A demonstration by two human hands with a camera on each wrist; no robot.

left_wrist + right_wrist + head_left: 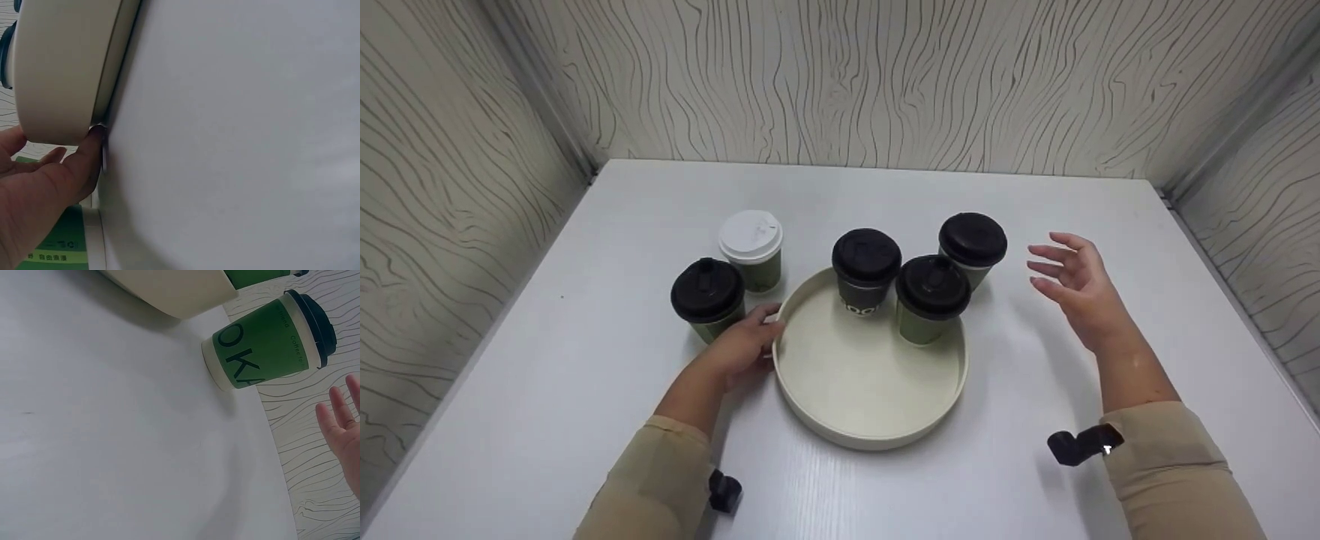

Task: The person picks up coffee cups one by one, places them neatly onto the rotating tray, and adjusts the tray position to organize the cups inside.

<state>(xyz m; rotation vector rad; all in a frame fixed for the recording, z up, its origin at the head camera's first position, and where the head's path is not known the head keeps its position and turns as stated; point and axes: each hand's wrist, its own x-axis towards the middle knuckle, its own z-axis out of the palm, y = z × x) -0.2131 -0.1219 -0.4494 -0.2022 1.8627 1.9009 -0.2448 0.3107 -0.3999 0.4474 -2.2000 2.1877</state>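
At the left side of a round cream tray (pixel 847 390), my left hand (pixel 742 346) grips the wall. In the left wrist view a fingertip meets the lower edge of the tray (pixel 62 67). Two paper coffee cups stand in the tray: a dark cup (pixel 861 292) and a green cup (pixel 921 326), both black-lidded. My right hand (pixel 1081 289) is raised in the air, holding nothing, its fingers spread and slightly bent. Nearest to it is another black-lidded green cup (pixel 256 349), standing on the table behind the tray's right side.
Left of the tray stand a white-lidded green cup (pixel 757 266) and a black-lidded green cup (pixel 709 300), the latter right beside my left hand. The white table (pixel 585 390) ends at a wood-grain patterned wall (pixel 840 82); similar panels flank both sides.
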